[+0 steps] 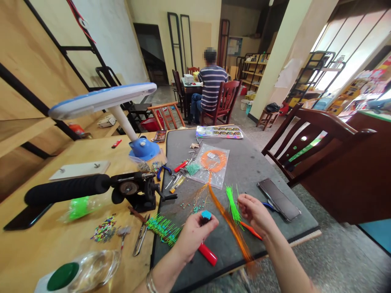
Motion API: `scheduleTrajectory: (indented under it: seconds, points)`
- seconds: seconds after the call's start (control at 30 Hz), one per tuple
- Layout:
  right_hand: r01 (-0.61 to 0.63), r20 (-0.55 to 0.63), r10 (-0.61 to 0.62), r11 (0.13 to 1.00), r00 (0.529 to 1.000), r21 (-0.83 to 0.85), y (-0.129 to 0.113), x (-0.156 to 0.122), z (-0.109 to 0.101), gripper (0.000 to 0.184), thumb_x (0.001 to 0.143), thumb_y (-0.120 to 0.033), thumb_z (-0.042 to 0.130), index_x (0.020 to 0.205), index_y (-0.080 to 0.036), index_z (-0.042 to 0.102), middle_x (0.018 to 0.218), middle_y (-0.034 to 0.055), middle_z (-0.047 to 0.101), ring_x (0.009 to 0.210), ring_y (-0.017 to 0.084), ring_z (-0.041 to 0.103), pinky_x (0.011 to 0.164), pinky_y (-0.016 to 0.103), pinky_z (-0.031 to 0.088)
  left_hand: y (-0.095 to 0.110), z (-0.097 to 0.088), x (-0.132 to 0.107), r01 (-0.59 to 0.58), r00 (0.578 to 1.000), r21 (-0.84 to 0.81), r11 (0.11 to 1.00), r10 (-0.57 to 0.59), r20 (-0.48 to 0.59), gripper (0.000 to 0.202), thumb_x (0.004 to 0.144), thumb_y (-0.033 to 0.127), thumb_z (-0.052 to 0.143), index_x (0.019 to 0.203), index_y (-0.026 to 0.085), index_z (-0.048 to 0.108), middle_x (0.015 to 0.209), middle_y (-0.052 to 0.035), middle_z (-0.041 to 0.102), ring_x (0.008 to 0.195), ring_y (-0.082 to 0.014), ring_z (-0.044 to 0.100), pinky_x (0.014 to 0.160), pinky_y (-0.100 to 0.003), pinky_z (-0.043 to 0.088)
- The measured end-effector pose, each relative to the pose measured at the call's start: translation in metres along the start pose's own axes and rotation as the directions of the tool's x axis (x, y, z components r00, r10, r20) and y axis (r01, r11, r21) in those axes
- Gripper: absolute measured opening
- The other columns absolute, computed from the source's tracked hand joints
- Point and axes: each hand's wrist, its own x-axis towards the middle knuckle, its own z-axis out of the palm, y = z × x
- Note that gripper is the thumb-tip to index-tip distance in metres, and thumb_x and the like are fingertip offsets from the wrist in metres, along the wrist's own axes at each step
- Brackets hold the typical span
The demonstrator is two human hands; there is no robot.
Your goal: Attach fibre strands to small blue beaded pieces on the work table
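My left hand (195, 236) is closed, thumb and fingers pinching a small dark piece with a bright blue top (206, 214). A red cylindrical handle (208, 254) lies just beyond its fingers on the grey mat. To the right, my right hand (256, 213) has its thumb and fingertips pressed together beside a bundle of bright green strands (233, 205). One thin strand comes close to those fingertips; whether they grip it I cannot tell. Long orange fibres (227, 215) run between the hands. Left of my left hand lies a row of green-tipped pieces (163, 228).
Near the mat's right edge are a phone (279, 199) and an orange tool (252, 230). A black hand-cranked vise (134, 191) and a blue-based lamp (143, 148) stand left. Scissors (141, 236) lie closer. A seated person (210, 87) is farther back.
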Motion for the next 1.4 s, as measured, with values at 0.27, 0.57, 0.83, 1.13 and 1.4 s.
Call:
scheduleTrajectory:
  seconds: [0.27,0.57,0.83,1.13,1.4]
  points:
    - [-0.236,0.269,0.124,0.867,0.955,0.439,-0.004,-0.025,0.032,0.027,0.067,-0.036,0.074,0.067,-0.017,0.054,0.051,-0.0082,0.045,0.044,0.004,0.036,0.044,0.017,0.025,0.001,0.018,0.010,0.018,0.998,-0.046,0.999,-0.015,0.061,0.033,0.061,0.043,0.076,0.072,0.014,0.066,0.061,0.0028,0.057,0.055,-0.0092,0.044,0.054,-0.021,0.033]
    - [-0.211,0.267,0.117,0.910,0.956,0.357,-0.006,-0.027,0.038,0.028,0.066,-0.038,0.074,0.066,-0.017,0.054,0.049,-0.0085,0.047,0.042,0.005,0.037,0.043,0.017,0.026,-0.002,0.018,0.008,-0.005,0.992,-0.012,1.000,0.006,0.125,0.032,0.062,0.043,0.076,0.063,0.013,0.063,0.059,0.0021,0.056,0.059,-0.0112,0.047,0.061,-0.024,0.038]
    - [0.004,0.023,-0.007,0.992,1.000,0.130,-0.003,-0.030,0.017,0.034,0.067,-0.050,0.069,0.077,-0.018,0.064,0.065,0.0002,0.063,0.053,0.011,0.050,0.049,0.022,0.036,-0.006,0.014,0.008,0.217,0.972,-0.218,0.952,-0.189,0.143,0.035,0.060,0.041,0.077,0.067,0.014,0.055,0.053,0.0084,0.041,0.041,-0.0020,0.024,0.041,-0.019,0.011]
    - [0.332,0.000,-0.377,0.815,0.926,-0.474,0.021,-0.063,0.000,0.013,0.079,-0.034,0.061,0.078,-0.024,0.069,0.073,0.0034,0.068,0.066,0.019,0.058,0.062,0.029,0.042,0.001,-0.004,0.007,0.132,0.991,-0.405,0.905,-0.134,0.024,0.036,0.061,0.037,0.078,0.067,0.013,0.053,0.055,0.0078,0.041,0.042,-0.0001,0.026,0.040,-0.015,0.013]
    - [0.518,0.419,-0.310,0.411,0.853,-0.750,0.040,-0.086,0.087,0.022,0.074,-0.034,0.069,0.090,-0.022,0.061,0.090,0.0049,0.062,0.085,0.022,0.054,0.072,0.032,0.046,0.010,-0.014,-0.004,0.115,0.989,-0.447,0.887,-0.146,-0.034,0.035,0.061,0.034,0.080,0.063,0.014,0.051,0.054,0.0091,0.037,0.042,-0.0006,0.025,0.038,-0.013,0.017]
